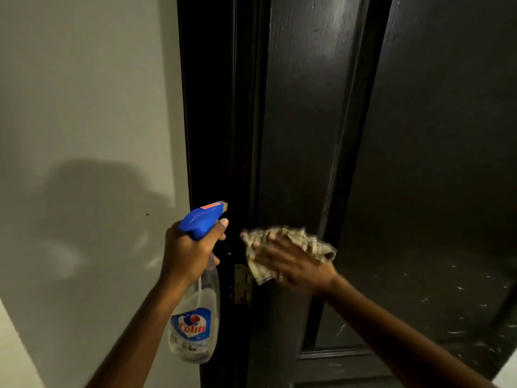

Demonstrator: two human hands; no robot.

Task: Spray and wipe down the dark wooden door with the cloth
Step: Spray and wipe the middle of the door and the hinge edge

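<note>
Cloth (310,242) bunching against the dark wooden door (302,121) near the hinge (242,284), right grip (296,261) pressing it open-fingered, left grip (190,253) clutching the spray bottle (195,323) by its neck.

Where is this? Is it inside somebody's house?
Probably yes: indoors, at a doorway in a home. A dark panelled wooden door hangs on a brass hinge beside a plain pale wall, and the left hand holds a household spray bottle of cleaner.
</note>
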